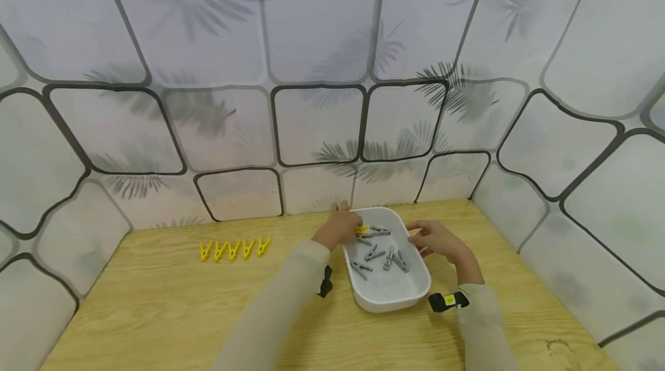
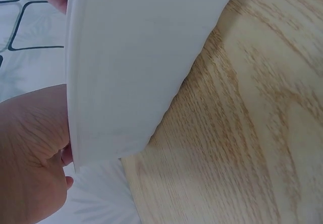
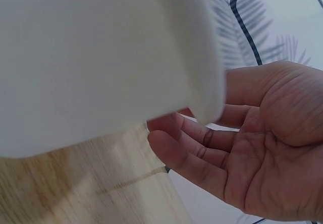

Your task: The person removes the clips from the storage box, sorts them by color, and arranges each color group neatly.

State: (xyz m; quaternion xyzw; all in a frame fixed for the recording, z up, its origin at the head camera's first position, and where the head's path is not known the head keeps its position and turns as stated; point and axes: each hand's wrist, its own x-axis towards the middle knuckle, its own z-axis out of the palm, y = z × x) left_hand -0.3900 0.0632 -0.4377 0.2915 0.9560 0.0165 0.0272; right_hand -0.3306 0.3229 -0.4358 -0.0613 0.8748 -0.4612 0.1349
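My left hand reaches over the far left rim of a white plastic basin. A yellow clothespin shows at its fingertips, inside the basin. In the left wrist view the basin's outer wall hides most of those fingers. My right hand holds the basin's right rim, thumb at the edge. The right wrist view shows its fingers bent beside and below the basin's corner, the tips partly hidden. Several grey clothespins lie scattered on the basin floor.
Several yellow clothespins stand in a row on the wooden table, left of the basin. Patterned white sheeting rises behind the table and along both sides. A black strap sits at the right wrist.
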